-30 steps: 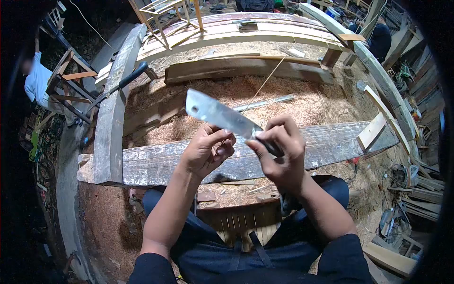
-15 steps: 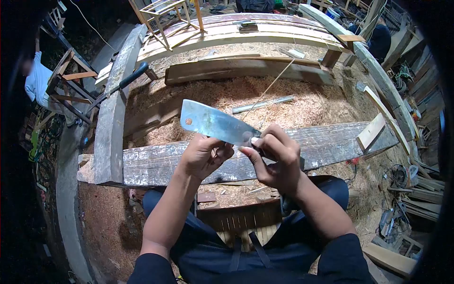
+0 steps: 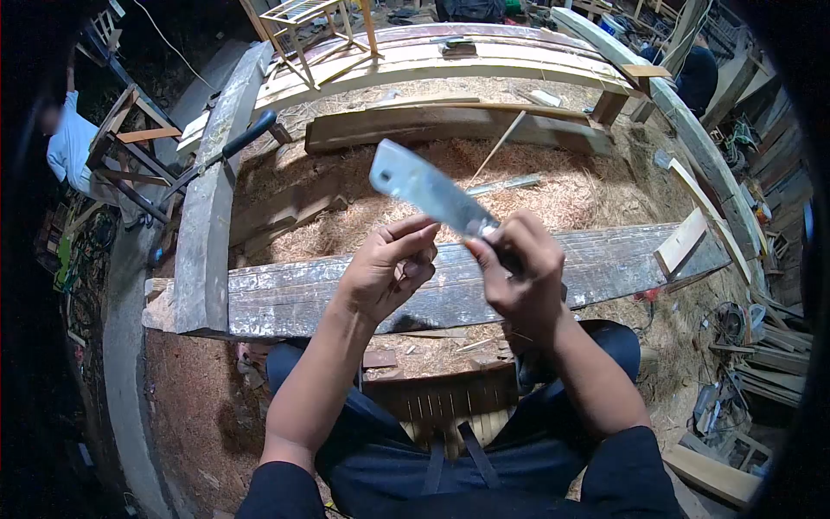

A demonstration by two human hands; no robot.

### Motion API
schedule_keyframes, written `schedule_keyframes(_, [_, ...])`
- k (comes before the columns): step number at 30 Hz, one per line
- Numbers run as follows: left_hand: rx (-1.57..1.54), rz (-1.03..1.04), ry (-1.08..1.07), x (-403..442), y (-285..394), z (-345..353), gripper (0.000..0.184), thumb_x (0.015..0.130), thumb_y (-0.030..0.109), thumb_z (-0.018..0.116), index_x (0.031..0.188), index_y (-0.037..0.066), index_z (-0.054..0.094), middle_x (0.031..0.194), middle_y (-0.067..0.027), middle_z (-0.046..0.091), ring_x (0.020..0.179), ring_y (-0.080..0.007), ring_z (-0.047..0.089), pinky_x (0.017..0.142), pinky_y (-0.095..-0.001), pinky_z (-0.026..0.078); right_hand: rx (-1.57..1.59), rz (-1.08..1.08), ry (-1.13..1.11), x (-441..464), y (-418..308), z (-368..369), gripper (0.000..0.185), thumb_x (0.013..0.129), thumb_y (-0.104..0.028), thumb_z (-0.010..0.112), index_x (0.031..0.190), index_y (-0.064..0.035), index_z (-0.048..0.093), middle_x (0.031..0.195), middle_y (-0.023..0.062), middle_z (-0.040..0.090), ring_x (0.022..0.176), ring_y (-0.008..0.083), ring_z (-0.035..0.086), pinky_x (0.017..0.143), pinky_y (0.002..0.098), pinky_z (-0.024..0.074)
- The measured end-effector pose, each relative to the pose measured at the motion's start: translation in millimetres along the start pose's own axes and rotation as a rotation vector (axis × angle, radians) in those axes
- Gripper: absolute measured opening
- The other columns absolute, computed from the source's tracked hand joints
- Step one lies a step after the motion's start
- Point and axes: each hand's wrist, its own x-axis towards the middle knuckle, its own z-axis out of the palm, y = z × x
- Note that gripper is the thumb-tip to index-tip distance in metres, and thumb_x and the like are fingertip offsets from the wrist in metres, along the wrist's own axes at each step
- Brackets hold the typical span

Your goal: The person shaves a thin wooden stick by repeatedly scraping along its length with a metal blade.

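A cleaver (image 3: 424, 186) with a broad, shiny blade and a hole near its far corner is held up over the plank. My right hand (image 3: 527, 268) is closed around its dark handle, most of which the fingers hide. The blade slants up and to the left. Just below the blade's lower edge is my left hand (image 3: 389, 264), thumb and index finger pinched together and the other fingers curled. Its fingertips meet or nearly meet the edge; whether they touch it or hold something small, I cannot tell.
A weathered plank (image 3: 328, 294) crosses in front of my knees. A dark-handled tool (image 3: 249, 134) rests on the left beam (image 3: 203, 251). Wood shavings (image 3: 562, 195) cover the ground, with a loose board (image 3: 458, 130) beyond. One person (image 3: 73, 143) is at left, another (image 3: 696, 73) at upper right.
The cleaver has tilted more steeply, its far end rising and swinging right. My right hand has turned and shifted slightly right. My left hand's fingertips have moved up and right along the blade.
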Motion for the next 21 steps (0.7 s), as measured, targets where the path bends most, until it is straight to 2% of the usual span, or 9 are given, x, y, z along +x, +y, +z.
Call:
schedule_keyframes(2, [-0.012,-0.028,-0.129,-1.9,5.0,0.7,0.008,0.095,0.007,0.063,0.098,0.000,0.060,0.073,-0.0061,0.061,0.052,-0.0041,0.048,0.048,-0.0194,0.039,-0.027,-0.002,-0.027,3.7,-0.4,-6.4,0.020,0.082,0.000,0.076,0.074,0.0015,0.058,0.073,0.0097,0.054,0.058,0.0146,0.060,0.048,0.0326,0.0472])
schedule_keyframes(5, [0.020,0.023,-0.076,-0.3,-2.2,-13.3,0.011,0.095,0.006,0.065,0.102,-0.002,0.066,0.069,-0.0025,0.057,0.054,-0.0043,0.044,0.049,-0.0183,0.036,0.004,-0.072,-0.114,-4.6,-5.3,-3.0,0.021,0.083,-0.002,0.076,0.073,0.0003,0.058,0.072,0.0091,0.053,0.057,0.0170,0.060,0.048,0.0333,0.0471])
schedule_keyframes(6, [-0.001,0.015,-0.116,-1.0,-0.4,-13.0,0.016,0.095,0.005,0.066,0.109,-0.003,0.066,0.072,-0.0036,0.059,0.054,-0.0039,0.045,0.050,-0.0177,0.038,-0.028,-0.068,-0.128,-4.1,-8.6,-4.3,0.023,0.083,-0.004,0.077,0.072,-0.0004,0.057,0.071,0.0094,0.052,0.056,0.0189,0.059,0.049,0.0343,0.0470])
schedule_keyframes(11, [-0.026,-0.046,-0.075,-5.4,4.5,2.8,0.008,0.094,0.003,0.065,0.100,-0.003,0.066,0.074,-0.0063,0.062,0.054,-0.0048,0.046,0.050,-0.0185,0.038,-0.069,0.049,-0.039,2.0,-0.1,-6.8,0.022,0.080,-0.005,0.079,0.074,-0.0001,0.058,0.072,0.0101,0.053,0.056,0.0203,0.060,0.050,0.0340,0.0481])
schedule_keyframes(13, [0.117,-0.002,0.004,-3.5,0.8,-6.1,0.024,0.098,0.011,0.062,0.117,-0.003,0.063,0.068,-0.0028,0.058,0.049,-0.0022,0.045,0.042,-0.0159,0.036,0.025,-0.048,-0.080,-4.7,-3.9,-3.0,0.022,0.081,-0.005,0.078,0.074,0.0000,0.058,0.072,0.0103,0.054,0.057,0.0196,0.061,0.050,0.0338,0.0484])
schedule_keyframes(15, [0.115,0.008,-0.031,-1.9,2.0,-11.1,0.028,0.098,0.009,0.062,0.122,-0.004,0.064,0.068,-0.0024,0.058,0.050,-0.0022,0.044,0.042,-0.0161,0.034,0.021,-0.053,-0.046,-3.8,11.4,-1.8,0.020,0.084,-0.007,0.076,0.076,-0.0022,0.058,0.071,0.0066,0.055,0.058,0.0145,0.059,0.048,0.0328,0.0460])
schedule_keyframes(17, [0.158,-0.005,-0.047,-0.9,7.3,-6.6,0.027,0.096,0.007,0.063,0.121,-0.004,0.064,0.069,-0.0022,0.059,0.050,-0.0027,0.046,0.042,-0.0159,0.035,-0.076,0.173,0.096,7.8,35.9,-13.9,0.021,0.090,-0.011,0.072,0.078,-0.0045,0.056,0.070,0.0037,0.054,0.055,0.0116,0.054,0.044,0.0283,0.0410])
schedule_keyframes(19, [0.303,0.007,-0.012,-2.7,14.2,-4.2,0.029,0.095,0.006,0.066,0.122,-0.003,0.065,0.070,-0.0014,0.060,0.051,-0.0031,0.047,0.041,-0.0174,0.034,0.042,0.431,0.249,21.3,59.4,-31.2,0.023,0.095,-0.022,0.070,0.084,-0.0068,0.055,0.070,0.0014,0.054,0.053,0.0088,0.049,0.043,0.0239,0.0368])
schedule_keyframes(21, [0.428,0.051,-0.042,-3.2,17.5,-7.3,0.029,0.094,0.006,0.067,0.121,-0.002,0.067,0.071,-0.0009,0.060,0.051,-0.0033,0.047,0.042,-0.0182,0.033,0.422,0.651,0.366,27.9,65.9,-43.0,0.032,0.097,-0.035,0.067,0.089,-0.0071,0.054,0.071,-0.0005,0.053,0.052,0.0076,0.049,0.043,0.0232,0.0384])
